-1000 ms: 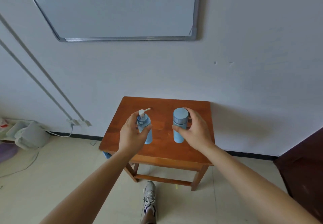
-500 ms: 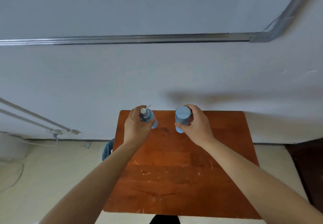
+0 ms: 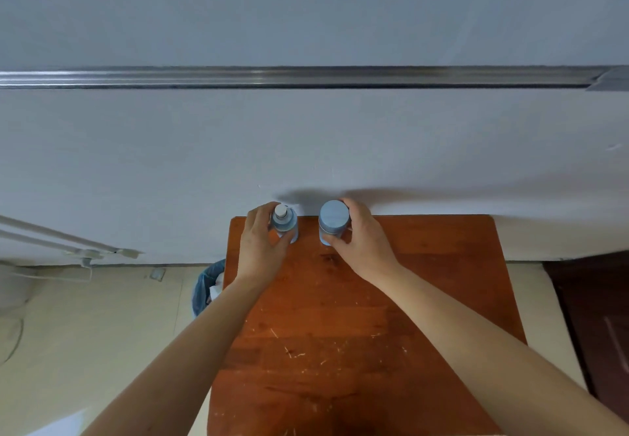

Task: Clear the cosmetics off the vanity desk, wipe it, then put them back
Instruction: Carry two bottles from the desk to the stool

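Head: left hand [image 3: 262,248] grips dispenser [image 3: 284,223], right hand [image 3: 364,245] bottle [image 3: 334,218].

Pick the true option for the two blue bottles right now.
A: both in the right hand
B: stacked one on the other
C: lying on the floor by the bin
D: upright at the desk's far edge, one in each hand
D: the left hand grips the pump bottle and the right hand grips the capped bottle, both upright at the far edge of the desk.
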`<state>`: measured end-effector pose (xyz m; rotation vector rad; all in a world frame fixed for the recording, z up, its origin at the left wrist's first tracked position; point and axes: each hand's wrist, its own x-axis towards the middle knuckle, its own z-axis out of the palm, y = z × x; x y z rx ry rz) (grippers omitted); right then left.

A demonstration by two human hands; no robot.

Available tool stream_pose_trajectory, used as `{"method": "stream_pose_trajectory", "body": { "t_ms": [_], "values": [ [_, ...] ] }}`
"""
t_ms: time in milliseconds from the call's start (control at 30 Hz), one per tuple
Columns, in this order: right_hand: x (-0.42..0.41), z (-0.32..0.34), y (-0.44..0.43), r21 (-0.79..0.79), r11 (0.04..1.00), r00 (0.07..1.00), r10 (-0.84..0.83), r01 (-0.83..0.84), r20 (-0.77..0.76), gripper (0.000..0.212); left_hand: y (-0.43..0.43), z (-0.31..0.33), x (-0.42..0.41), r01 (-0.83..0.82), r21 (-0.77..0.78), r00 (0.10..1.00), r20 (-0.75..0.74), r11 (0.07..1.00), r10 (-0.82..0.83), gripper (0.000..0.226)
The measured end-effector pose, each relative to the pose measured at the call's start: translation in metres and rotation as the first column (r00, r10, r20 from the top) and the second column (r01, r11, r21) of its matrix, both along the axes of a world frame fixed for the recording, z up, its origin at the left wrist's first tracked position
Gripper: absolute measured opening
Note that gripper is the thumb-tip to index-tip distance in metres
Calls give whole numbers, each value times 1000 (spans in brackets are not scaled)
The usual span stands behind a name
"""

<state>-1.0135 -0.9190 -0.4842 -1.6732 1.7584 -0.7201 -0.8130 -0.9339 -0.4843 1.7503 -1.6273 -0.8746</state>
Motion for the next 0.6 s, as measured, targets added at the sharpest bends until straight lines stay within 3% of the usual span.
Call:
{"method": "stream_pose_trajectory", "body": {
  "t_ms": [133,267,433,600],
  "values": [
    [-2,3,-1,58,996,995,66,-62,-70,75,-3,5,3,32,25,999,22,999,-32,59],
    [-15,25,9,140,988,981,91,-68,-171,87,12,25,5,29,34,989,143,999,-34,75],
    [-66,70,51,-67,997,932,2,-28,-362,56,46,70,-12,134,-208,937,345,969,-56,60],
    [-140,105,139,-240,962,794,-248,132,-555,56,85,109,-77,357,-320,869,459,878,-186,52]
  ]
}}
